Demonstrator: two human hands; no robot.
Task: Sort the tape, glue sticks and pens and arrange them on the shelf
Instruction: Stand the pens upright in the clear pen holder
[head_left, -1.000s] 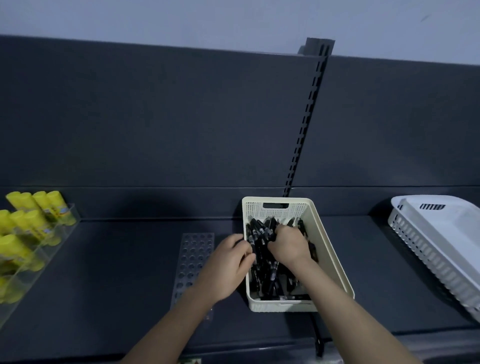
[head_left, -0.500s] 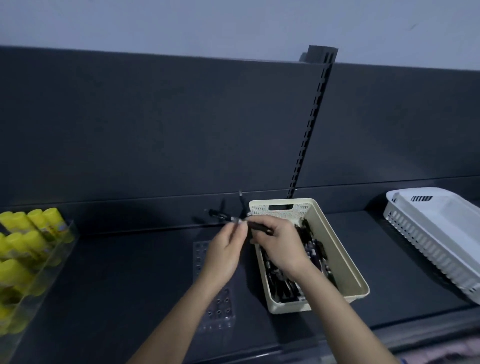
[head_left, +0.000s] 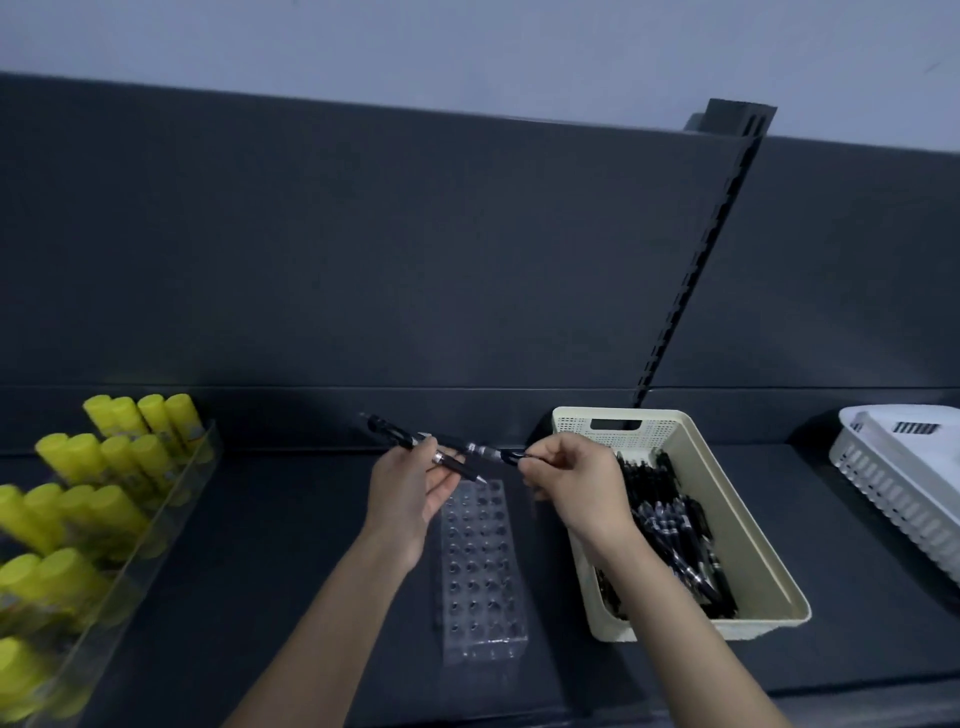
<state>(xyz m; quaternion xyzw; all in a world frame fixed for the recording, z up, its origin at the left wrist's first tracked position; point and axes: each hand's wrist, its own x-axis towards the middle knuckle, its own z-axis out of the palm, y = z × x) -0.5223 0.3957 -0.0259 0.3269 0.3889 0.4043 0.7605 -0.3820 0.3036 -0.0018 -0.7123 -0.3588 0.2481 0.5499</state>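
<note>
1. Nearest the camera, a clear perforated pen holder lies on the dark shelf, its rows of holes empty, between the two forearms.
2. To its right stands a cream basket with a loose heap of black pens inside (too tangled to count).
3. At the left edge, a clear tray holds yellow glue sticks, upright and leaning in rows.
4. Above the holder, the left hand is partly curled, fingers closed around black pens that stick out past the thumb; a second pen tip shows under the fingers.
5. The right hand is pinched shut, thumb and forefinger gripping the end of one pen whose other end reaches the left hand.
6. Both hands hover over the shelf, just left of the basket.
7. At the far right, a white slotted basket sits on the shelf.
8. Behind everything rises the dark back panel with a slotted upright.
</note>
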